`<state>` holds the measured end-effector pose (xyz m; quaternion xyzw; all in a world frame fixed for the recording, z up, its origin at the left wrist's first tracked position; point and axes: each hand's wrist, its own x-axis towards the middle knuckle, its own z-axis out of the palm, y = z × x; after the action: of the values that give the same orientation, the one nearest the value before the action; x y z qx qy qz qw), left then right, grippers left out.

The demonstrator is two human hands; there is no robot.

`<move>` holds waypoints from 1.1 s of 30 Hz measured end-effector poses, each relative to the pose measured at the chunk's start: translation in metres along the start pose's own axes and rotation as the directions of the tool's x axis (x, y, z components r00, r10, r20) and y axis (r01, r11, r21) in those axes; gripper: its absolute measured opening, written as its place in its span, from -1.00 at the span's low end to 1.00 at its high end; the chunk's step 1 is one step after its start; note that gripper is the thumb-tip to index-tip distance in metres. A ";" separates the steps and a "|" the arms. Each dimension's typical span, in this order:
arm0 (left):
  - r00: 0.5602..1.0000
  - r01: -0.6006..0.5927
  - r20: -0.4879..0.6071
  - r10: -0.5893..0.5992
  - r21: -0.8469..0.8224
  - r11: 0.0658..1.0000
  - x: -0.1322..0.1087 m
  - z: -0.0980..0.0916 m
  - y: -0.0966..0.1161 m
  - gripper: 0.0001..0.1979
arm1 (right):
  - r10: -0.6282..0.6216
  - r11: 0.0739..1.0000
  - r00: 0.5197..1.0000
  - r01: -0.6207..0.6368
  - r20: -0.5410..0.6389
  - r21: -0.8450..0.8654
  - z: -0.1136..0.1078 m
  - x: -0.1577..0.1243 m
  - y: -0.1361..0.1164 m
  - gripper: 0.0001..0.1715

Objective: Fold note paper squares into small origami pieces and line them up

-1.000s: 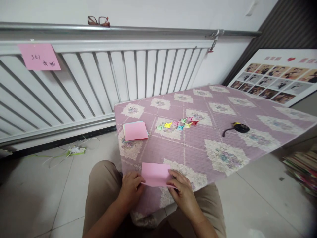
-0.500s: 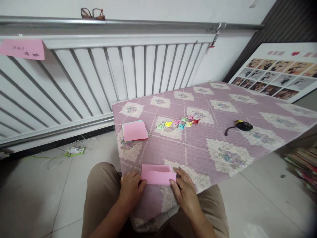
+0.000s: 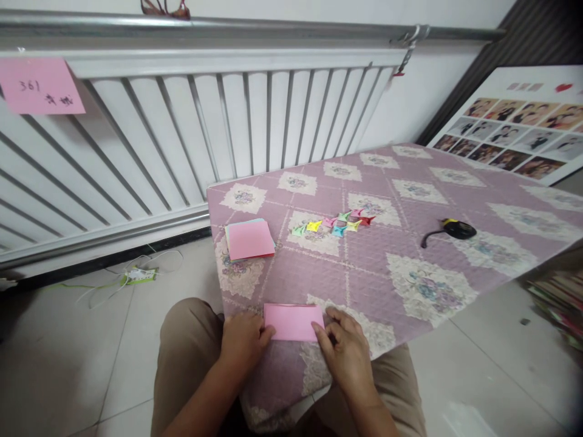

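A sheet of pink paper [image 3: 294,322], folded over into a flat rectangle, lies at the near edge of the cloth-covered table. My left hand [image 3: 246,337] grips its left end, thumb on top and the other fingers curled. At the opposite end, my right hand [image 3: 344,346] pinches the lower right corner with thumb and bent fingers. Beyond the left hand sits a stack of coloured square paper [image 3: 250,239], pink on top. Several small folded paper shapes [image 3: 338,230] in green, yellow, pink, blue and red lie in two rows farther back.
The table [image 3: 310,276] wears a purple patterned cloth. A black object with a yellow part and a short cord [image 3: 458,229] rests on its right side. Behind stands a white radiator [image 3: 255,121] under a metal pipe [image 3: 273,28]. A power strip [image 3: 139,275] lies on the floor.
The upper layer of the pink paper has come up level with the back edge, closing the gap in the fold. Both hands stay at its ends. The camera view has shifted slightly.
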<state>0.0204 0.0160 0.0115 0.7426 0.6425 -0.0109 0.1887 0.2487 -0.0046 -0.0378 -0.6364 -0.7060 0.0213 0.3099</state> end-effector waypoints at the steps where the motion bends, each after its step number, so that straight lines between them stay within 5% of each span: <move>1: 1.000 -0.003 0.008 0.003 0.007 1.000 0.001 -0.001 0.000 -0.69 | 0.004 1.000 1.000 -0.004 0.005 -0.008 0.000 0.000 0.000 -0.62; 33: 0.992 -0.023 0.128 0.012 0.088 0.996 0.010 -0.010 0.005 -0.65 | 0.069 0.984 0.997 -0.065 0.020 -0.163 0.002 0.005 -0.008 -0.60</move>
<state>0.0248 0.0282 0.0196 0.7536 0.6215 -0.0855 0.1962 0.2404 -0.0009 -0.0345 -0.6825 -0.6876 -0.0177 0.2470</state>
